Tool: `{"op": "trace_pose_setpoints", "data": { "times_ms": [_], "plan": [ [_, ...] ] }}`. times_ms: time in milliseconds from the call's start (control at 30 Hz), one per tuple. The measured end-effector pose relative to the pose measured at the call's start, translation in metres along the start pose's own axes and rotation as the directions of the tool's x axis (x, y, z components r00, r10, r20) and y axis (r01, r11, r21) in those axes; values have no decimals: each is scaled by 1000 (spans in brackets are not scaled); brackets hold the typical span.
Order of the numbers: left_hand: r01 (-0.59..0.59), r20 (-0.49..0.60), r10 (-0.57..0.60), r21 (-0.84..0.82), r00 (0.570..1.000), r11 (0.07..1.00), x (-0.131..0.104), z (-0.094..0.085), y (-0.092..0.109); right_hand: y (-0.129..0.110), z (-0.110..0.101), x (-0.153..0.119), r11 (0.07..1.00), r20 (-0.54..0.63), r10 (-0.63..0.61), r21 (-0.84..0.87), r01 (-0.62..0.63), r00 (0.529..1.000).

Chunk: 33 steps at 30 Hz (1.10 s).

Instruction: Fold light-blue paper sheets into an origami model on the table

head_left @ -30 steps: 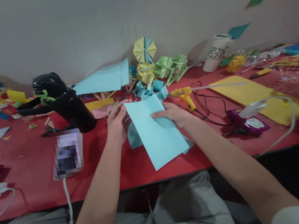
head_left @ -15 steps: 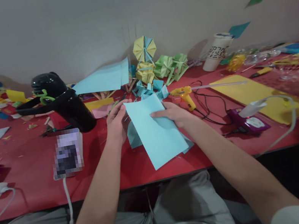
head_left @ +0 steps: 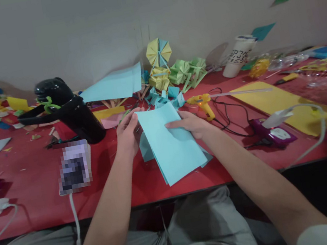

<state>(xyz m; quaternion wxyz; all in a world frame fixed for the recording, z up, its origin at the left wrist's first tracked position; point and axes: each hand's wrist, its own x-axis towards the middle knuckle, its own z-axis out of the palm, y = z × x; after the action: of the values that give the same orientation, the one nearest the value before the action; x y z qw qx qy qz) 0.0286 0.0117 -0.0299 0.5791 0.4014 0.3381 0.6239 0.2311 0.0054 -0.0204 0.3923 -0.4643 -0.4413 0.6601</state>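
Note:
A light blue sheet of paper [head_left: 174, 150], which looks folded or doubled, is held tilted above the red table. My right hand [head_left: 191, 124] grips its right edge, thumb flat on top and fingers underneath. At the upper left corner, my left hand [head_left: 128, 133] has its fingers curled with the thumb against the paper's edge; some fingertips are hidden. Under the held sheet, another piece of light blue paper [head_left: 146, 150] sticks out on the left. Small folded blue paper pieces [head_left: 173, 93] lie just beyond my hands.
A yellow glue gun [head_left: 204, 104] with a cord stands to the right, near a purple power socket [head_left: 271, 133] and yellow paper [head_left: 300, 111]. On the left are a black tumbler [head_left: 77, 116] and a phone [head_left: 75, 167]. Yellow folded-paper shapes [head_left: 159, 64] stand by the wall.
A second layer of blue paper now shows along the held sheet's lower left edge. Both hands stay in nearly the same place, and the view has shifted very slightly.

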Motion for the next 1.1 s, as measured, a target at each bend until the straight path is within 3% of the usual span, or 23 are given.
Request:
{"op": "trace_pose_setpoints", "data": {
  "times_ms": [900,1100],
  "plan": [
    [35,-17,-34,17,999,999,1,-2,2,0,-1,0,1000,2,-10,-6,10,1000],
    [8,22,-9,49,1000,999,2,-6,0,2,-2,2,999,3,-34,8,34,999]
  ]
}}
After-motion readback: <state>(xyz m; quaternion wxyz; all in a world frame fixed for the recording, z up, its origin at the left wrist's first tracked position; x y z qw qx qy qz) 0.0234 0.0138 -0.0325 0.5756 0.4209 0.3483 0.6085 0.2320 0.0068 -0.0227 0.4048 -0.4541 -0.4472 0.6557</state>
